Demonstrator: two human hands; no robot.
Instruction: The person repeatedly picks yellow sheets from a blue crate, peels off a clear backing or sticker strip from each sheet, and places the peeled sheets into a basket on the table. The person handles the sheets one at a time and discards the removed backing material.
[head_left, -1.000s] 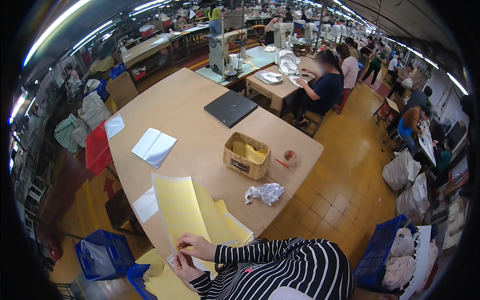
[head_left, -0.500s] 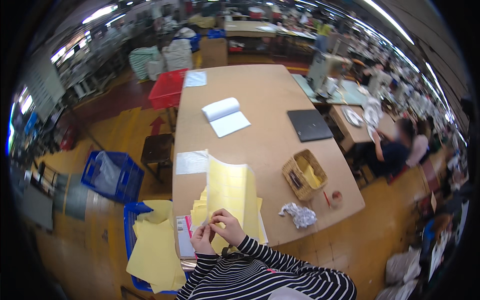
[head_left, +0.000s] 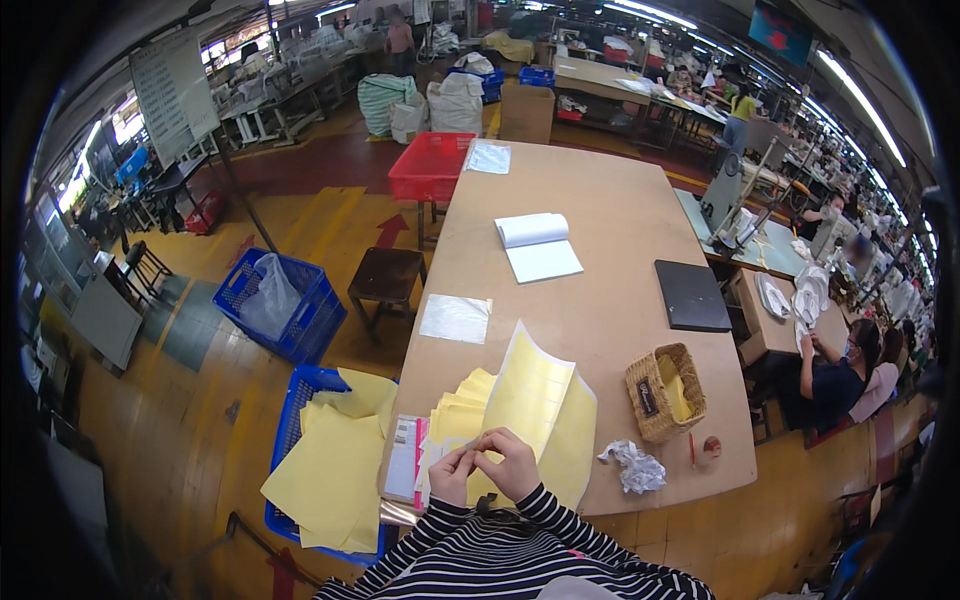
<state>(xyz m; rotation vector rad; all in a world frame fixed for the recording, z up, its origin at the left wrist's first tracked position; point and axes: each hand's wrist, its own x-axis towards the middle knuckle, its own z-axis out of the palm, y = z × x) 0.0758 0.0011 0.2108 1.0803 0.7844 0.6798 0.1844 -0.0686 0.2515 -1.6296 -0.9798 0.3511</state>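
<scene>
My left hand and my right hand meet at the near left edge of a yellow sheet with a pale grid and white margin. Fingertips of both hands are pinched together on that edge; the exact bit between them is too small to make out. The sheet curls up from the table, its far corner raised. Under and beside it lies a fanned pile of yellow sheets. Left of the pile, a white printed paper with a pink strip lies at the table's edge.
On the table lie an open notebook, a black flat case, a wicker basket and crumpled white paper. A blue crate with yellow sheets stands at the left. A seated co-worker is at the right.
My view has turned left, so the table appears farther right. The yellow sheet's far end has lifted and curled more toward the right. My hands stay pinched together at its edge.
</scene>
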